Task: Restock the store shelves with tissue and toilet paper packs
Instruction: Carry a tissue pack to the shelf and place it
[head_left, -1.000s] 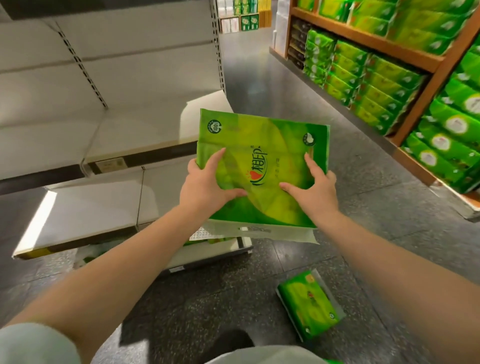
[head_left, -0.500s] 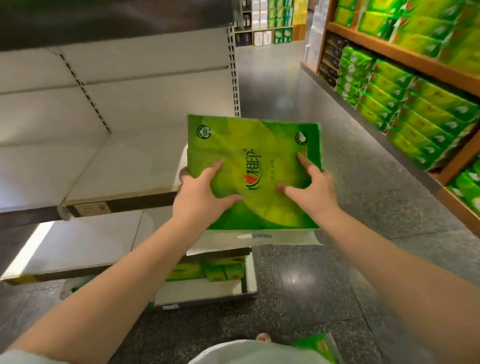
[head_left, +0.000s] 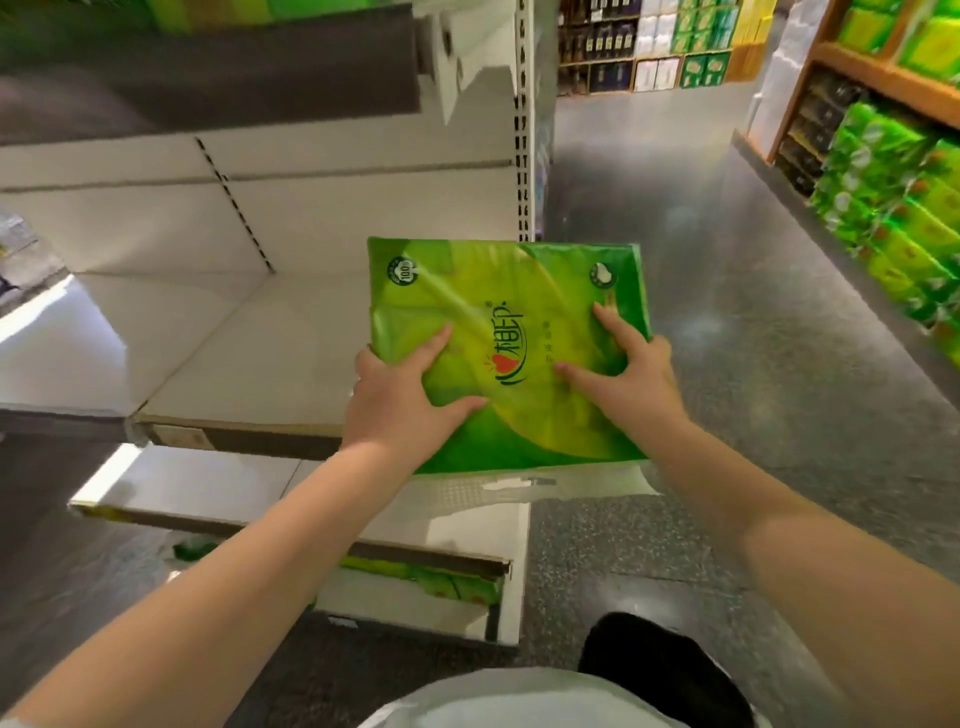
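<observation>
Both forearms are bare; a pale grey-white garment (head_left: 519, 699) covers the torso, and a black shoe (head_left: 660, 670) shows below.

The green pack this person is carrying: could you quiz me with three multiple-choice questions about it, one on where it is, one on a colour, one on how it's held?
1. Where is the pack?
A. in the air in front of the white shelf
B. lying on the floor
C. on the wooden rack at the right

2. What colour is the heart on its logo?
A. blue
B. red
C. white

3. How is it held?
A. by one hand
B. by nobody
C. by both hands

Answers: 1 A, it hangs above the shelf's front edge, near the shelf's right end. 2 B, a red heart sits beside the lettering. 3 C, the left hand and right hand each grip a side, thumbs on its face.
</observation>
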